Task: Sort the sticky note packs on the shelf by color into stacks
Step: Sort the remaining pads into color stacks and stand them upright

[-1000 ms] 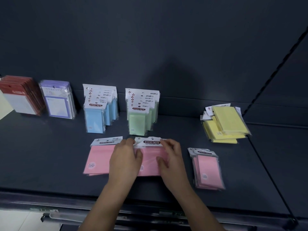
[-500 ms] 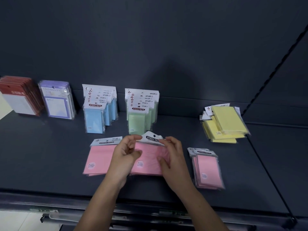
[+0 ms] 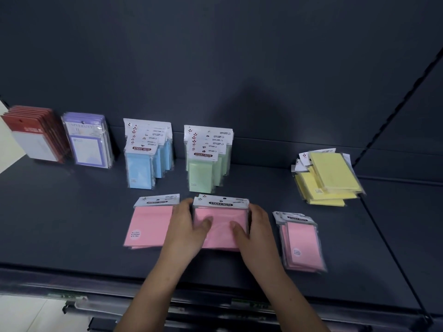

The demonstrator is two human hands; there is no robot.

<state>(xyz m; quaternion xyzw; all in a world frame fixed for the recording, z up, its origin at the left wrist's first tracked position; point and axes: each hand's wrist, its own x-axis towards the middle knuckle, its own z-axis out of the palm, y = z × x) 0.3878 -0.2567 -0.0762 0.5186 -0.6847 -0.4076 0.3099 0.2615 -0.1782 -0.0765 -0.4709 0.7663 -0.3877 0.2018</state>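
A wide pink sticky note pack stack (image 3: 221,220) lies at the front middle of the dark shelf (image 3: 72,224). My left hand (image 3: 185,226) grips its left side and my right hand (image 3: 256,232) grips its right side, thumbs on top. Another wide pink pack (image 3: 148,224) lies to the left, partly under my left hand. A stack of narrow pink packs (image 3: 300,243) lies to the right. Behind stand rows of blue packs (image 3: 146,156) and green packs (image 3: 207,161). A loose pile of yellow packs (image 3: 328,178) lies at the back right.
Red-backed pads (image 3: 33,134) and purple-framed pads (image 3: 87,140) lean against the back wall at far left. A slotted upright (image 3: 395,109) and a seam divide the shelf on the right. The shelf's front rail (image 3: 215,305) runs below my forearms.
The middle pink pack, tilted up at its header half a second ago, now lies flat and squared. Both hands have shifted from its header to its sides.
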